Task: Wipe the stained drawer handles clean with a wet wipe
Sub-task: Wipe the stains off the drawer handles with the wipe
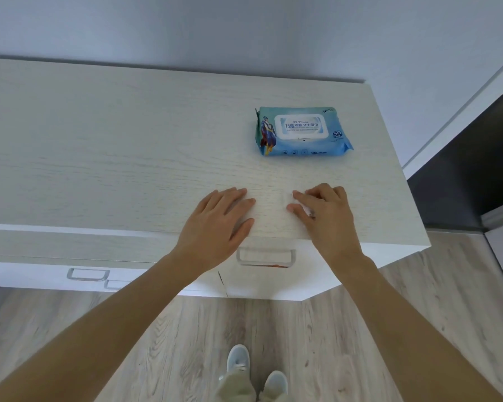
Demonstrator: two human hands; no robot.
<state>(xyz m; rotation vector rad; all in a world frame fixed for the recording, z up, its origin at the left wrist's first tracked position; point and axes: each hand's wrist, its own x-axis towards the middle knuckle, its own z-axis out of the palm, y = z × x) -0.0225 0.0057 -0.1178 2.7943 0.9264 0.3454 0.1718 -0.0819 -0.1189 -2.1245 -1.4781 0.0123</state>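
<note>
Both hands lay on the pale wood-grain desk (pixel 128 158): left hand (pixel 218 219) flat, grip released; right hand (pixel 325 213) pinching a thin white wet wipe (pixel 288 198), near the blue wipes packet (pixel 302 131).

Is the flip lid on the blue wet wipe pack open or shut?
Shut: the white flip lid lies flat on the blue wet wipe pack.

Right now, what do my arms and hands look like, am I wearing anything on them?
Both arms are bare as far up as the picture shows: no sleeves in view. The left hand and the right hand wear no gloves, and no watch, bracelet or ring shows. Nails look short and unpainted, though the view is soft.
</note>
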